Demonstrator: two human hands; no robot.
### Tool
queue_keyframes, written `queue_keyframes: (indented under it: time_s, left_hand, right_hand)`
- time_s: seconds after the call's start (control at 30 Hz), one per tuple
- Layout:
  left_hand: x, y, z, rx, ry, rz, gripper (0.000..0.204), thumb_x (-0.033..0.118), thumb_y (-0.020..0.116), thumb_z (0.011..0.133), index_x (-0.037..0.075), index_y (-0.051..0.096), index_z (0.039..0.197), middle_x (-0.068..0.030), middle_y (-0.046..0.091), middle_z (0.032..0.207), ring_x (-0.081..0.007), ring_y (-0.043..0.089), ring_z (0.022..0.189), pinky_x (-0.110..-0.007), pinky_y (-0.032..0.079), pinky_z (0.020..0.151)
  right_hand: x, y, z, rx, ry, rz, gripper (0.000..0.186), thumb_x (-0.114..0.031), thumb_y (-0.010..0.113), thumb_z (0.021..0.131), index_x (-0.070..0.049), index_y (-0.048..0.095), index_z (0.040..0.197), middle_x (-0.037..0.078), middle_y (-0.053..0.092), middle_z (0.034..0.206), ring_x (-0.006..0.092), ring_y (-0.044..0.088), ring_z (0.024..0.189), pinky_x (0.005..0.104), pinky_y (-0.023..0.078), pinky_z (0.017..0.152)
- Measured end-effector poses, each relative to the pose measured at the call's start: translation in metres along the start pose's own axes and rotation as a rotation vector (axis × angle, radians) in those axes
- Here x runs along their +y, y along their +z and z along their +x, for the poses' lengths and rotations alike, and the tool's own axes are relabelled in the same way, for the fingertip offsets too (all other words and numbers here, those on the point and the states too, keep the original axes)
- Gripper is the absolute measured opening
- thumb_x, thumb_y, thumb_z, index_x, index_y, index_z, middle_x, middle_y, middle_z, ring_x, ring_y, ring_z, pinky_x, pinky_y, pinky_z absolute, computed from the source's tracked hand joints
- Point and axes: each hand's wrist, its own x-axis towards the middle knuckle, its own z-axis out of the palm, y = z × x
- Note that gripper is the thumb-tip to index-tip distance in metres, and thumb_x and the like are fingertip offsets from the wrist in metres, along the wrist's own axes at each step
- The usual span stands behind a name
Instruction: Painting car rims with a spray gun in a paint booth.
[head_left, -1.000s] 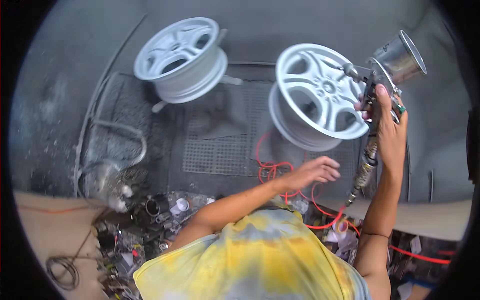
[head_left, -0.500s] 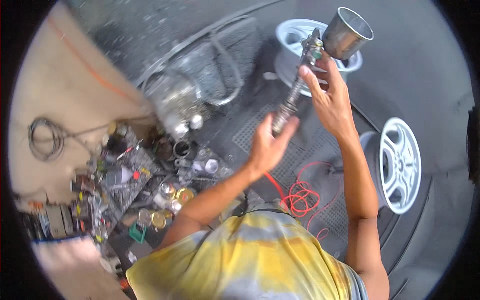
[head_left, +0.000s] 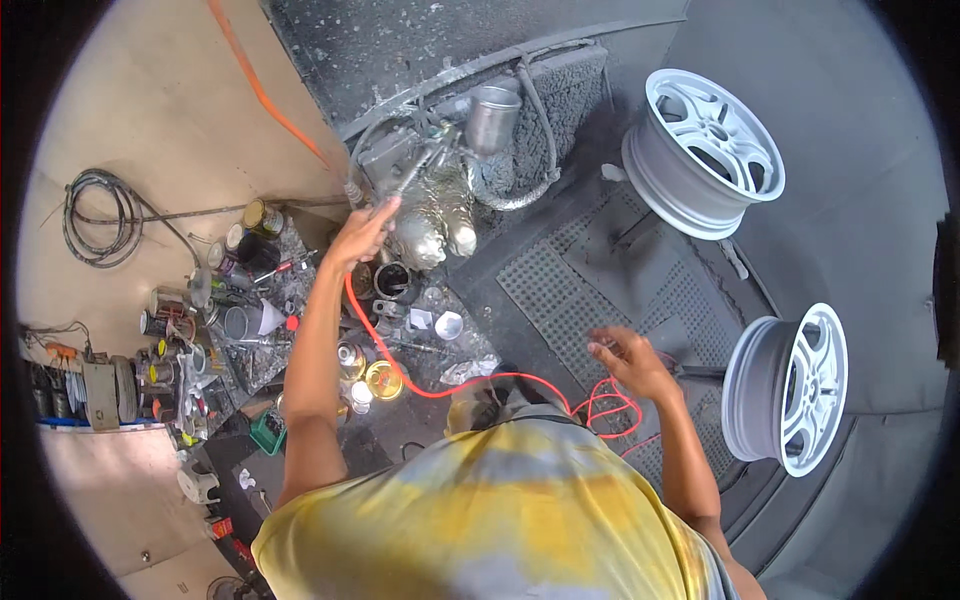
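My left hand is closed round the handle end of a spray gun, reaching to the far left of the middle. The gun's metal cup sits upright on its far end, in front of a grey-crusted wall fixture. A red hose runs from beside my left hand back toward my body. My right hand is apart from the gun, fingers loosely bent and spaced, with nothing visible in it. It hovers above the dark perforated floor, near loops of red hose.
Two white-grey wheel rims stand on the right: a far rim and a nearer rim. Foil-like silver lumps lie beside the gun. A cluttered bench with cans, cups and tools fills the left. Coiled cable hangs on the wall.
The spray gun has moved left, away from the far rim, in my left hand. My right hand has let go of it and come down nearer my body. The view has shifted.
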Motion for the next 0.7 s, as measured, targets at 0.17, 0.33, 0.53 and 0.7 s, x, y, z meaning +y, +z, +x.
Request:
queue_keyframes:
  time_s: [0.17,0.33,0.53,0.7]
  left_hand:
    - [-0.014,-0.023,0.024,-0.07,-0.076,-0.043,0.055,0.064,0.053,0.085,0.009,0.051,0.08,0.0096,0.029,0.049,-0.0027,0.023,0.034,-0.022,0.018,0.033]
    - [-0.03,-0.039,0.035,-0.108,-0.094,-0.05,0.056,0.064,0.053,0.085,0.009,0.052,0.077,0.0097,0.028,0.048,-0.0032,0.023,0.034,-0.022,0.018,0.033]
    - [-0.038,-0.044,0.038,-0.006,-0.145,-0.066,0.055,0.063,0.05,0.087,0.01,0.055,0.076,0.0077,0.031,0.048,-0.0045,0.027,0.036,-0.023,0.023,0.036]
    - [-0.06,-0.037,0.049,0.279,-0.052,0.069,0.056,0.059,0.053,0.088,0.004,0.065,0.083,0.0003,0.052,0.057,-0.0112,0.048,0.047,-0.027,0.041,0.048]
  right_hand:
    - [0.005,0.012,-0.012,0.015,0.099,0.055,0.037,-0.028,0.062,0.09,0.0,0.06,0.114,0.016,0.067,0.097,0.0185,0.065,0.078,0.0313,0.052,0.068]
    - [0.01,0.004,-0.011,0.004,0.12,-0.033,0.037,-0.029,0.06,0.09,0.0,0.06,0.113,0.017,0.067,0.096,0.0227,0.067,0.077,0.0334,0.053,0.07]
    - [0.049,-0.003,-0.021,-0.027,0.172,-0.055,0.034,-0.029,0.061,0.089,0.0,0.061,0.107,0.021,0.065,0.099,0.0312,0.067,0.08,0.0392,0.053,0.073]
    - [0.09,-0.007,-0.042,-0.024,0.138,-0.134,0.035,-0.029,0.062,0.087,0.001,0.061,0.104,0.022,0.065,0.091,0.0342,0.066,0.078,0.0414,0.052,0.071]
